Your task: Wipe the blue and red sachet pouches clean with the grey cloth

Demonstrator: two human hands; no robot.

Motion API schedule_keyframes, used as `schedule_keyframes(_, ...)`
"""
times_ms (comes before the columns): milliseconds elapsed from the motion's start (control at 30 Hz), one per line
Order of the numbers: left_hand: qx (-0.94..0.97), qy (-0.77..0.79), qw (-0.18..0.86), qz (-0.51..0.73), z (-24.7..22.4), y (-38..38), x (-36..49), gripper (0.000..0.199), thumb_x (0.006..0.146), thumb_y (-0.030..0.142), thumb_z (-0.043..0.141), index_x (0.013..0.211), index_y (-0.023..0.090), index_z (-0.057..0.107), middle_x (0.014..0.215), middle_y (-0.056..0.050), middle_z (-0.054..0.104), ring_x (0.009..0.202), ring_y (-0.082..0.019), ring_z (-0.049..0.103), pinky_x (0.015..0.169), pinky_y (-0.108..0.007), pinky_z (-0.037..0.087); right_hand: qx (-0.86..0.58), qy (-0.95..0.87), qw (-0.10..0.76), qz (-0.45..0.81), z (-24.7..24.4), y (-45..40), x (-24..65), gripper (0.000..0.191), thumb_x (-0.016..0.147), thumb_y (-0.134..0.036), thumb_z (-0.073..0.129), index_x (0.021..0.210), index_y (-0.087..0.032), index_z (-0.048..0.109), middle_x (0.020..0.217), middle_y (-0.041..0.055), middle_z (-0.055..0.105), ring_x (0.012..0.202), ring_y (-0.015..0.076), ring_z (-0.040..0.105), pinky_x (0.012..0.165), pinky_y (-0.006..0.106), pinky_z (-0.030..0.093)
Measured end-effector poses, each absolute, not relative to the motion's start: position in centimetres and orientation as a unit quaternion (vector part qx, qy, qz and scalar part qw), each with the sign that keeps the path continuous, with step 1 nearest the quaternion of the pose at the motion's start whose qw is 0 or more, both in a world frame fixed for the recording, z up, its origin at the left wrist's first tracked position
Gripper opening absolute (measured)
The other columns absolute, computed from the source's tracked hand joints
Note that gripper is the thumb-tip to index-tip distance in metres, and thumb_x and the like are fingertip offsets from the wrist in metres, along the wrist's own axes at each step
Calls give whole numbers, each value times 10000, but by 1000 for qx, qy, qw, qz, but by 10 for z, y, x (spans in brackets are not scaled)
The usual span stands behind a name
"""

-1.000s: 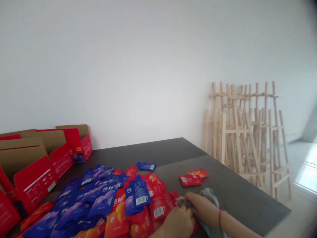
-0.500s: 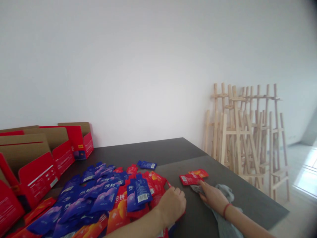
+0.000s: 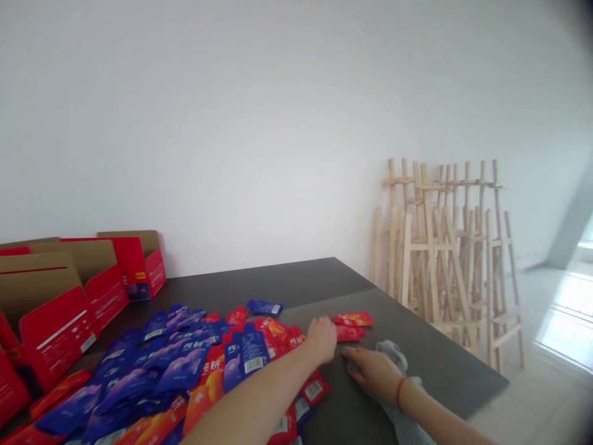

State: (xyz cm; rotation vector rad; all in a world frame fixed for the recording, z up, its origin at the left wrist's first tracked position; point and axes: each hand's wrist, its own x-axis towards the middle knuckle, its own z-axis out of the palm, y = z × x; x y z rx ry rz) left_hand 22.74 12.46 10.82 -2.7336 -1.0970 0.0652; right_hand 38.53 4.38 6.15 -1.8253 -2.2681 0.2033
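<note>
My left hand (image 3: 321, 340) is curled at the right edge of a spread of sachets, over red sachets (image 3: 278, 334), and what its fingers hold is hidden. My right hand (image 3: 373, 371) presses a crumpled grey cloth (image 3: 393, 358) against the dark table top (image 3: 407, 346). Blue sachets (image 3: 180, 364) and red ones lie heaped together on the left. A small stack of red sachets (image 3: 348, 326) lies just beyond my hands. A lone blue sachet (image 3: 264, 307) rests at the far side, and a few red sachets (image 3: 314, 390) lie under my left forearm.
Open red cardboard display boxes (image 3: 55, 315) stand in a row along the table's left side. Wooden easels (image 3: 440, 259) lean against the white wall beyond the table's right edge. A tiled floor (image 3: 546, 371) lies below that edge.
My left hand has moved forward to the far right of the heap, and my right hand has slid left with the cloth. The view has turned slightly right.
</note>
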Motion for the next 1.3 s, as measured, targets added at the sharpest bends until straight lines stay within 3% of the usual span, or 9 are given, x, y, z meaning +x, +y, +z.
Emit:
schedule_keyframes(167,-929,-364,70,7,97,122,243,214,848,161,604,1027,129,718,1017,-159,747,988,-287,700,1005,-451,437,-627,-755,168,91,54,21,399,244,862,-295,522,1038,-276,690,1046,98,738,993,312,688,859,386,493)
schedule_keyframes(233,-928,-367,57,-7,95,110,246,198,893,158,544,968,128,725,955,-145,755,945,-276,710,1054,-463,389,-646,-731,200,93,54,20,414,200,881,-330,488,955,-286,668,1012,104,740,964,318,692,823,398,500)
schedule_keyframes(433,-895,-441,6,-60,84,56,244,422,985,205,429,1339,13,552,978,-189,737,888,-300,720,874,-449,502,-678,-692,231,85,64,35,436,287,946,-421,390,1004,-245,609,961,73,735,920,294,700,794,386,500)
schedule_keyframes(567,-897,-438,20,-55,66,27,225,555,961,265,530,1428,-30,471,1036,-236,716,957,-341,697,932,-503,472,-607,-766,187,99,66,42,405,264,955,-345,455,1087,-214,642,1100,86,705,1003,266,681,848,349,483)
schedule_keyframes(700,-938,-337,61,-58,37,16,208,324,972,263,502,1187,87,668,1087,-171,711,985,-304,661,856,-431,499,-570,-803,138,104,67,52,381,215,920,-276,547,1066,-218,694,1074,63,679,945,247,675,807,323,472)
schedule_keyframes(800,-957,-223,152,-108,2,21,208,258,965,199,500,1127,116,682,1109,-132,715,953,-241,652,772,-337,496,-556,-816,123,103,73,56,374,202,897,-245,586,1057,-216,707,1065,55,671,917,241,664,808,325,464)
schedule_keyframes(967,-896,-195,265,-298,-53,31,223,213,930,221,497,958,141,693,845,-70,710,736,-200,628,694,-320,489,-500,-853,107,109,79,36,367,213,952,-276,499,1035,-237,690,1061,48,667,938,230,646,837,330,465)
schedule_keyframes(1100,-863,-214,279,-362,-75,32,235,199,900,214,491,894,158,682,675,-43,631,604,-196,588,633,-325,474,-502,-851,106,117,70,14,364,237,881,-160,486,1031,-242,650,1028,55,690,928,243,661,817,337,483)
schedule_keyframes(1300,-881,-272,247,-300,-81,25,247,202,893,257,527,877,147,697,803,-104,703,672,-222,638,617,-344,483,-578,-806,110,68,63,43,355,149,891,-171,501,965,-210,624,1034,74,675,933,254,658,788,331,468)
